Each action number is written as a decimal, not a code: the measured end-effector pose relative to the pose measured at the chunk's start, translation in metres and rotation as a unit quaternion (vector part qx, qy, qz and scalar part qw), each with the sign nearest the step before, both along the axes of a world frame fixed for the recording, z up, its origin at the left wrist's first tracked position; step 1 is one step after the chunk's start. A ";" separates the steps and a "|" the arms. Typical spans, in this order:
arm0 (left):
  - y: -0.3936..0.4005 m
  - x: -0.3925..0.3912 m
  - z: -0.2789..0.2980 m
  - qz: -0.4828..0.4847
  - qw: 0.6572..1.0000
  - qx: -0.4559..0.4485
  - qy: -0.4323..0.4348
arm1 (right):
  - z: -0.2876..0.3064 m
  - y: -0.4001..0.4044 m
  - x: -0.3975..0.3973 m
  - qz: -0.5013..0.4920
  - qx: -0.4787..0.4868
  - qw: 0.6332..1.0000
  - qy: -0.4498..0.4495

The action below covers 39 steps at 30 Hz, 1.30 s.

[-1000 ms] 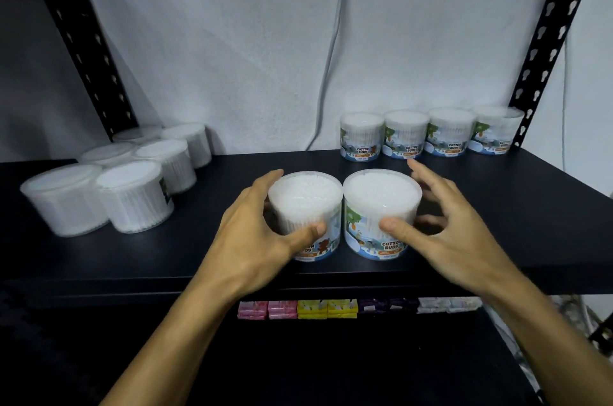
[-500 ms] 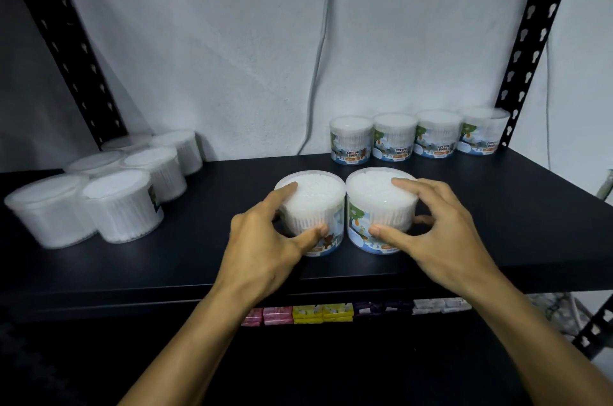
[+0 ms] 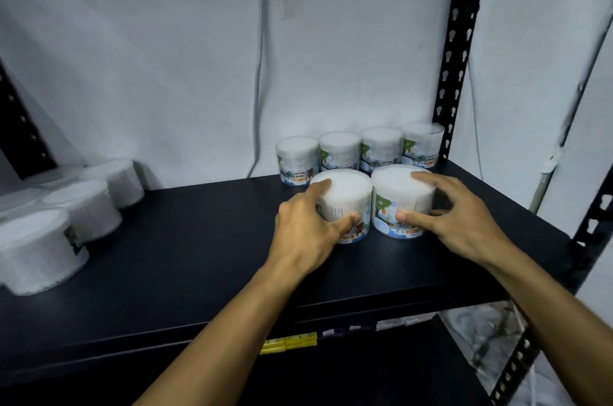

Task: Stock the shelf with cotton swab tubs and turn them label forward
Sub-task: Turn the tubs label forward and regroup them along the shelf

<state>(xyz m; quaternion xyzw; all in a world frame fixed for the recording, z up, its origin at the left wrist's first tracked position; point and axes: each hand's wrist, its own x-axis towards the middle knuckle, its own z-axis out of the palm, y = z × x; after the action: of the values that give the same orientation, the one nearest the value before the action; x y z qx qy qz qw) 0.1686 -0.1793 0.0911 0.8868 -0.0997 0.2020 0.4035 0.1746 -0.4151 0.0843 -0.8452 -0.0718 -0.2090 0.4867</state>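
Four tubs [image 3: 360,152] lined up label-out along the shelf's [image 3: 199,256] back right edge, left hand [image 3: 305,233] and right hand [image 3: 454,216] each gripping another tub just in front, unsorted bunch [image 3: 66,213] waiting at the left end.

black shelf [image 3: 199,259], cotton swab tubs [image 3: 360,148] on it
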 end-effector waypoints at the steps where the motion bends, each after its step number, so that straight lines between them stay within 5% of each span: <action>1: -0.009 0.006 0.000 -0.003 1.000 0.001 0.000 | 0.002 -0.009 0.003 -0.008 -0.005 1.000 0.008; 10: -0.084 0.056 0.001 -0.018 1.000 0.008 -0.003 | 0.014 -0.076 0.055 -0.053 -0.008 0.994 0.098; 39: -0.136 0.112 0.002 0.005 0.998 0.063 -0.008 | 0.029 -0.104 0.107 -0.059 -0.003 0.991 0.124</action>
<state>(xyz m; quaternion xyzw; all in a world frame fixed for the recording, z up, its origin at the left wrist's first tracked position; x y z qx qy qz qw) 0.2805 -0.3150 0.0927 0.9092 -0.1108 0.2045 0.3454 0.2816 -0.5194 0.1136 -0.8687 0.0384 -0.1304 0.4763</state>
